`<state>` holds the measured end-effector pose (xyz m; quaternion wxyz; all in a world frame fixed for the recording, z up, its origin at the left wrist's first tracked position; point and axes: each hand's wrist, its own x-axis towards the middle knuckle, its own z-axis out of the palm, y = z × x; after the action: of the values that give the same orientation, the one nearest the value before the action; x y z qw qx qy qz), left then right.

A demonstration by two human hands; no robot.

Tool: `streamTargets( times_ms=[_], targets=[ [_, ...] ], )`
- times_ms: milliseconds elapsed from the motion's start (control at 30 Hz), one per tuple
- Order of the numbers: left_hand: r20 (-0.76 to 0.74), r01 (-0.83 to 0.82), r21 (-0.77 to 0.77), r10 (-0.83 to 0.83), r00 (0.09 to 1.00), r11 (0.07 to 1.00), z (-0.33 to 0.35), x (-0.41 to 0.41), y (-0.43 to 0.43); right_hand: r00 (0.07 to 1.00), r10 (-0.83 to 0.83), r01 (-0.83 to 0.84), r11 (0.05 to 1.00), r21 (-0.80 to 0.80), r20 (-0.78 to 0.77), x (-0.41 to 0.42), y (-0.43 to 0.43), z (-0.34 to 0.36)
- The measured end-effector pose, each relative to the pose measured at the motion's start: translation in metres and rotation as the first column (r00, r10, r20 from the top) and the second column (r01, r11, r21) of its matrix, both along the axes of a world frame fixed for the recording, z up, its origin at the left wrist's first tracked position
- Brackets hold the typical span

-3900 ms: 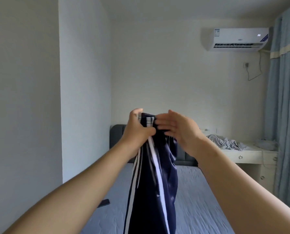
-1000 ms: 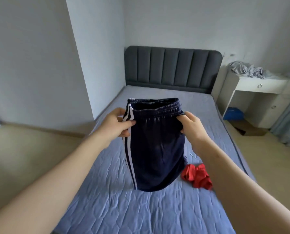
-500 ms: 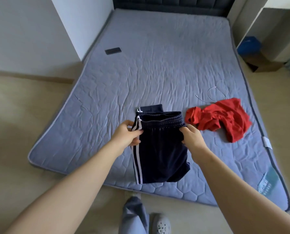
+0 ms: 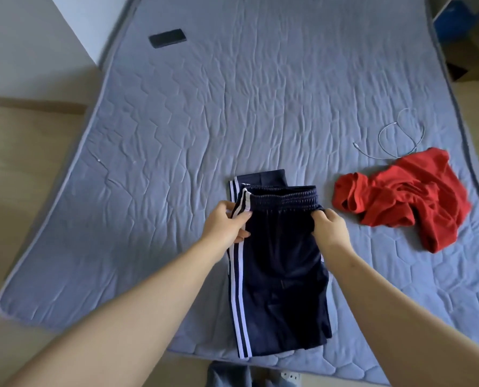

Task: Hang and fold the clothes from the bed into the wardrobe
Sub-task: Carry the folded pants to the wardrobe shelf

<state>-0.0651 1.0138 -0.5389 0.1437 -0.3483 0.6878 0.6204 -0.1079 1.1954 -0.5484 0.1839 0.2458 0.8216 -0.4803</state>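
Both hands, left hand [image 4: 227,223] and right hand [image 4: 329,227], are pinching the navy shorts [image 4: 277,263] waistband, half folded on the bed [image 4: 176,121]; the red garment [image 4: 405,196] is waiting unfolded.

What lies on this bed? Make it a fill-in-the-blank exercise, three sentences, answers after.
1. The left hand and right hand grip the trousers by the ____.
2. The crumpled garment lying beside the trousers is coloured ____.
3. The white stripes run down the trousers on the side of the ____ hand.

Missing words: waistband; red; left.
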Motion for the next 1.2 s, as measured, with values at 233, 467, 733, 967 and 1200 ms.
streamTargets(
  times_ms=[233,467,733,967,1200],
  targets=[
    [-0.026,-0.055,0.028,0.056,0.998,0.998,-0.080,-0.073,-0.003,0.999,-0.026,0.020,0.992,-0.126,-0.046,-0.069,-0.018,-0.066],
    [0.050,0.413,-0.178,-0.411,0.910,0.893,-0.154,-0.048,0.019,0.936,0.351,-0.351,0.936,0.013,-0.027,-0.026,0.007,-0.124],
    [0.271,0.730,-0.236,-0.679,0.683,0.641,-0.196,0.047,0.069,0.722,0.620,-0.612,0.779,-0.135,0.307,0.065,0.043,-0.178],
    [0.467,0.935,-0.301,-0.826,0.317,0.189,-0.221,0.129,0.095,0.331,0.834,-0.931,0.366,0.007,0.441,0.122,0.080,-0.198],
    [0.520,0.816,-0.572,-0.804,0.289,-0.076,-0.238,0.171,0.100,0.188,0.879,-0.946,0.042,0.322,0.439,0.153,0.093,-0.219]
  ],
)
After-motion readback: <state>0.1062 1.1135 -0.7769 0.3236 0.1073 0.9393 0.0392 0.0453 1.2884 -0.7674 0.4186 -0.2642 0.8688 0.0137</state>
